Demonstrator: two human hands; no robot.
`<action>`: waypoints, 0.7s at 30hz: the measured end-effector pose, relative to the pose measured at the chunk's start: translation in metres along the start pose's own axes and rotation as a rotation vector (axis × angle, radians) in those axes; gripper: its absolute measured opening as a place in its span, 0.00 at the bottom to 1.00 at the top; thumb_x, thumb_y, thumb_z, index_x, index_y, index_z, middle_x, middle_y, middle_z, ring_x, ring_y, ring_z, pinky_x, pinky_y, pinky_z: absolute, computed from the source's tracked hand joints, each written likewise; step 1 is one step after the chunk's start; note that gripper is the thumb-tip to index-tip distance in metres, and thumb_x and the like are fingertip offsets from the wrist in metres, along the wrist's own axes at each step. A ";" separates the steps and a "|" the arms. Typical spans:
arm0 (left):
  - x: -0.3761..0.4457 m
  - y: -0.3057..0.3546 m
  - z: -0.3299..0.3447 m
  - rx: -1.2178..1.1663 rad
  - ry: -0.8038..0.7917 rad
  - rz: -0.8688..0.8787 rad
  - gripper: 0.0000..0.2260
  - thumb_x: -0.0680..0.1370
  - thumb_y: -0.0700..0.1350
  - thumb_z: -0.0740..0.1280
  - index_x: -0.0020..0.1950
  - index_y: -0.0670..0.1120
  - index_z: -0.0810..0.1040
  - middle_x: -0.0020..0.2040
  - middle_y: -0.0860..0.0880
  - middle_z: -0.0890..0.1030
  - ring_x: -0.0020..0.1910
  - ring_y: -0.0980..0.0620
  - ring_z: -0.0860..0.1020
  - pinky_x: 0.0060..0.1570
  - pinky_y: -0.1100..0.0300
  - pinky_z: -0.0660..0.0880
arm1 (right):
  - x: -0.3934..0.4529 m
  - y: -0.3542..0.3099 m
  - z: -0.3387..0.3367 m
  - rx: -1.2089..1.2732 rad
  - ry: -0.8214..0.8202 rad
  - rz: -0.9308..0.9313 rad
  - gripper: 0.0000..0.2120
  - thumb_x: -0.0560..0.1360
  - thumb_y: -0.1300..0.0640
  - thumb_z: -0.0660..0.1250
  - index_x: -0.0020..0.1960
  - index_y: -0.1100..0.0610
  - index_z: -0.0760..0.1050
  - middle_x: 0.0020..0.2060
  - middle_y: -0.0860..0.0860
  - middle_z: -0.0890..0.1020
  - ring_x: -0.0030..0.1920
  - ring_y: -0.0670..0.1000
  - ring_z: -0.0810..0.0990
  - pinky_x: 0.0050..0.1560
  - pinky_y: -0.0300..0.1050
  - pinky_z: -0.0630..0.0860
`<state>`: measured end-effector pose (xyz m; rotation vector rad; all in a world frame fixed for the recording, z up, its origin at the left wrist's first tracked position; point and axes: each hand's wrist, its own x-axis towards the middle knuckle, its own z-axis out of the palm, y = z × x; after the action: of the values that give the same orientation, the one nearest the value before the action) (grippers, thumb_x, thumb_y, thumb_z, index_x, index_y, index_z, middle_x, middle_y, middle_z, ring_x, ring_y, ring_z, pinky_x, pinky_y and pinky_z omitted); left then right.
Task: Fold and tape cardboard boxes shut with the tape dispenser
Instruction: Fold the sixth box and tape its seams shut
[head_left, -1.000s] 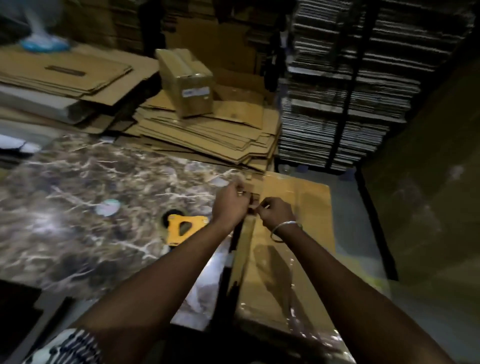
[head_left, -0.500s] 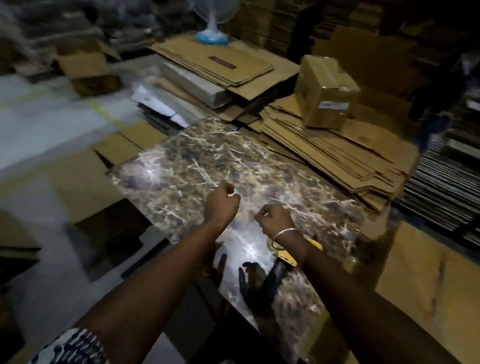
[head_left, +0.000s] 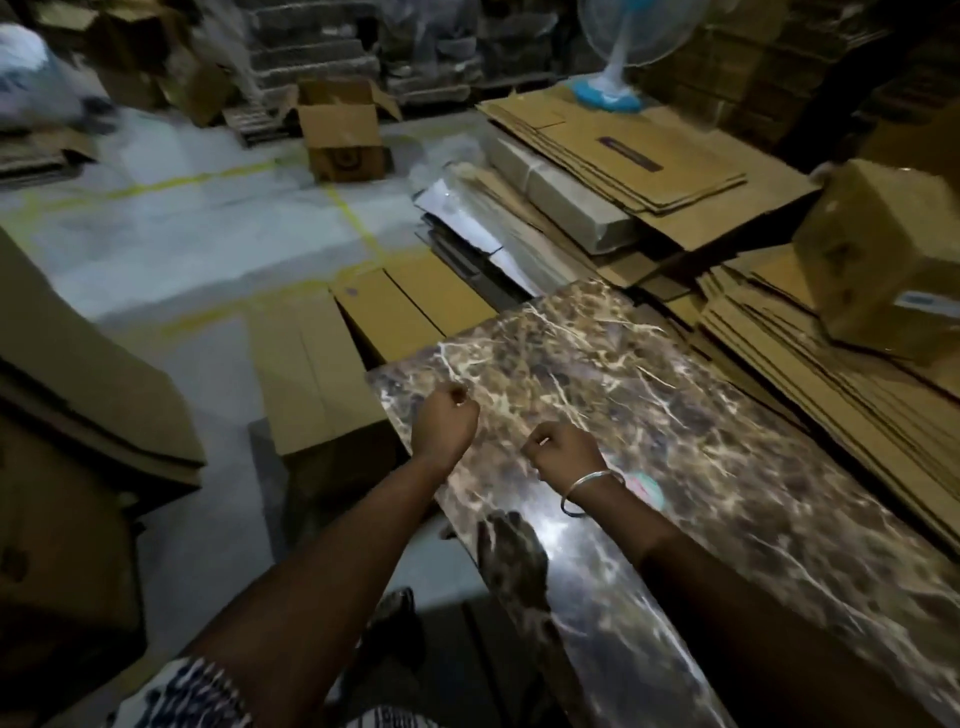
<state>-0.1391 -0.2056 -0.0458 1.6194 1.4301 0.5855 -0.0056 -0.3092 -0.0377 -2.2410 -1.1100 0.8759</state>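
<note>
Since the earlier frames, both hands had been carried away from the long taped box and the yellow dispenser, neither of which could be seen now, and the view had been swung left across the floor. The fingers of the left hand (head_left: 448, 415) were curled into a loose fist; the fingers of the right hand (head_left: 563, 449) were clenched likewise, and whether a scrap of tape was pinched in either could not be told. Both fists were held just above the near left corner of the glossy brown marble-patterned tabletop (head_left: 727, 441), apparently parked there between boxes. A thin silver bangle (head_left: 587, 491) was worn on the right wrist.

Outward, the task's material was kept within reach: a stack of flattened brown cardboard sheets (head_left: 810, 364) lay to the right of the table, with a small closed cardboard carton (head_left: 878, 260) resting on it. Further flat cardboard (head_left: 639, 150) was piled at the far right, under a blue-based white pedestal fan (head_left: 618, 62). An open-flapped brown box (head_left: 340, 135) stood far off on the grey floor. A fresh sheet was judged the likely next need.
</note>
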 end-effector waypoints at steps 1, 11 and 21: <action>0.031 -0.009 -0.008 0.004 0.004 -0.004 0.14 0.78 0.47 0.65 0.62 0.47 0.80 0.57 0.47 0.83 0.54 0.46 0.80 0.51 0.55 0.76 | 0.027 -0.016 0.014 0.006 0.002 -0.001 0.11 0.73 0.58 0.68 0.33 0.49 0.76 0.33 0.53 0.83 0.42 0.58 0.84 0.49 0.48 0.80; 0.239 -0.082 -0.131 0.064 0.014 -0.238 0.14 0.80 0.46 0.64 0.65 0.47 0.76 0.61 0.46 0.80 0.55 0.46 0.78 0.48 0.59 0.72 | 0.218 -0.168 0.128 0.048 -0.121 0.057 0.05 0.73 0.54 0.69 0.38 0.51 0.77 0.43 0.60 0.85 0.49 0.62 0.84 0.52 0.55 0.81; 0.315 -0.147 -0.189 0.062 0.114 -0.357 0.15 0.79 0.44 0.65 0.67 0.46 0.76 0.62 0.46 0.80 0.55 0.46 0.78 0.48 0.58 0.73 | 0.325 -0.232 0.194 -0.063 -0.260 -0.020 0.11 0.77 0.54 0.69 0.49 0.62 0.82 0.46 0.62 0.85 0.51 0.61 0.83 0.46 0.45 0.73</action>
<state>-0.3000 0.1447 -0.1341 1.3476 1.7868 0.4341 -0.1130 0.1128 -0.1223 -2.2062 -1.2886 1.1646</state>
